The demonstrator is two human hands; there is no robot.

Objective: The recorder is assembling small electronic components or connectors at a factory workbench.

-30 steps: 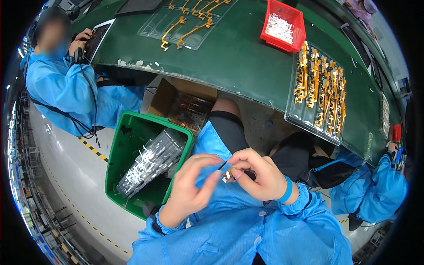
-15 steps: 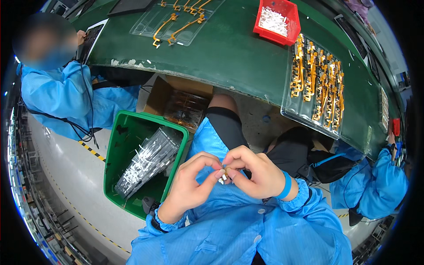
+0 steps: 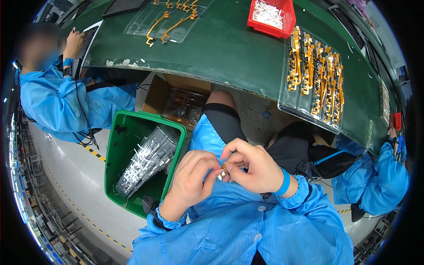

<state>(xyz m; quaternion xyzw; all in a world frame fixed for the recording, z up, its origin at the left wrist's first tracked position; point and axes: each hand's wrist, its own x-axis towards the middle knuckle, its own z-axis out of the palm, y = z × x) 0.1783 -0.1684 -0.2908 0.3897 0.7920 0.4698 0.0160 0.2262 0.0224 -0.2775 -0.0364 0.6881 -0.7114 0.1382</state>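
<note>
In front of my lap both hands meet at a small orange flex cable point(image 3: 223, 172) with a pale, shiny end. My right hand point(image 3: 256, 170), with a blue band round its wrist, pinches the cable between thumb and fingers. Close against it, my left hand point(image 3: 190, 176) has thumb and forefinger pressed together at the cable's edge. What lies between those left fingertips is too small to make out. Most of the cable is hidden by my fingers.
A green bin point(image 3: 145, 115) with clear trays and white strips stands left of my lap, by a cardboard box point(image 3: 157, 95). On the green table point(image 3: 212, 57) are a red bin point(image 3: 289, 26) of white pieces and clear trays point(image 3: 282, 106) of flex cables. Co-workers sit either side.
My left fingers have shifted slightly around the flex cable, covering it differently; both hands stay together. The co-worker on the left has raised a hand. The whole view has tilted a little.
</note>
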